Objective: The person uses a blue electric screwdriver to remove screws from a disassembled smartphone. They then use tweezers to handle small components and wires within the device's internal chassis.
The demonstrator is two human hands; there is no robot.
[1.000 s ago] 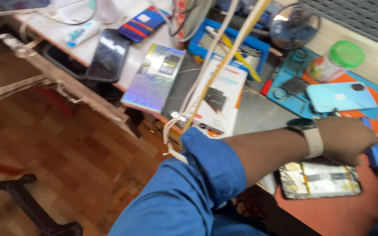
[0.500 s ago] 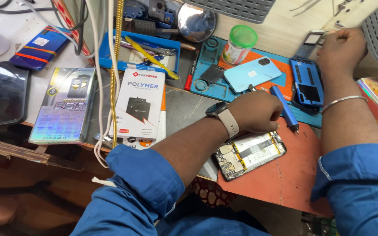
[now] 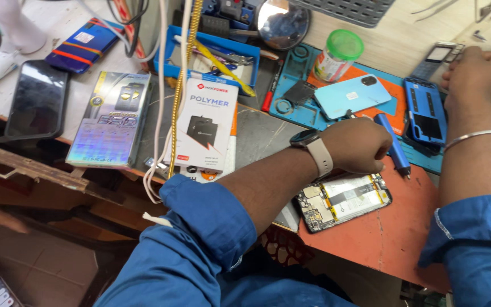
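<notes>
Head view, left hand (image 3: 359, 145) fisted around a blue screwdriver (image 3: 393, 145), opened phone (image 3: 345, 199) at six o'clock, circuit board and battery exposed, right hand (image 3: 478, 74) curled, contents indiscernible, at two o'clock.

Green-lidded jar (image 3: 338, 55) at back of bench, w/ round mirror (image 3: 283, 23) to its left. Light-blue phone back cover (image 3: 352, 95) on orange mat, just below jar. White battery box (image 3: 203, 127) mid-bench; holographic box (image 3: 111, 119) beside it, left. Black phone (image 3: 37, 99) further left, face up. Dark-blue phone (image 3: 82, 44) above that. Blue tray (image 3: 169, 54) w/ yellow-handled tools behind boxes. White + braided cables (image 3: 173, 91) hang across both.
</notes>
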